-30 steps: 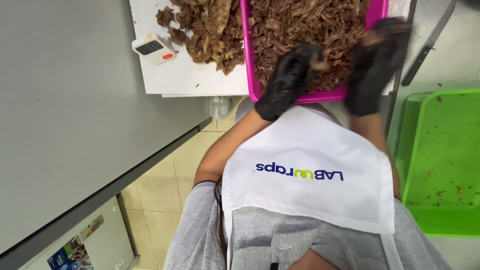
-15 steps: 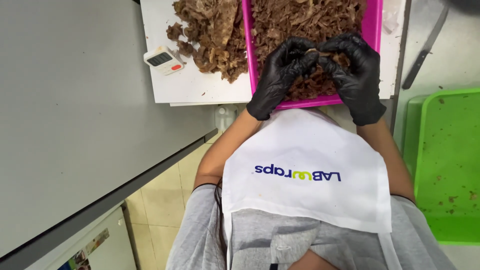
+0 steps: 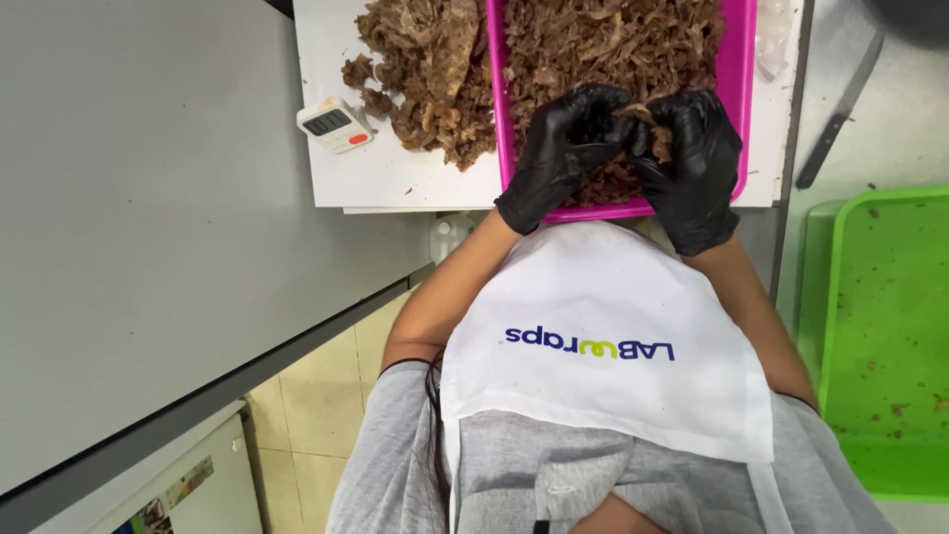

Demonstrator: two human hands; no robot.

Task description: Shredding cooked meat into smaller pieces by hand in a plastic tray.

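1. Left hand point(image 3: 560, 153) and right hand point(image 3: 692, 163), both in black gloves, together over near edge of pink tray point(image 3: 741, 89), fingertips pinching one piece of shredded meat point(image 3: 645, 117) between them.
2. Pink tray filled with brown shredded meat, resting on white board point(image 3: 395, 178).
3. Second meat pile point(image 3: 425, 74) on board, left of tray; white timer point(image 3: 334, 125) beside it.
4. Green tray point(image 3: 880, 346) at right, holding only crumbs.

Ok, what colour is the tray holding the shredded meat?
Bright pink tray; it shows in the head view, under both black-gloved hands.
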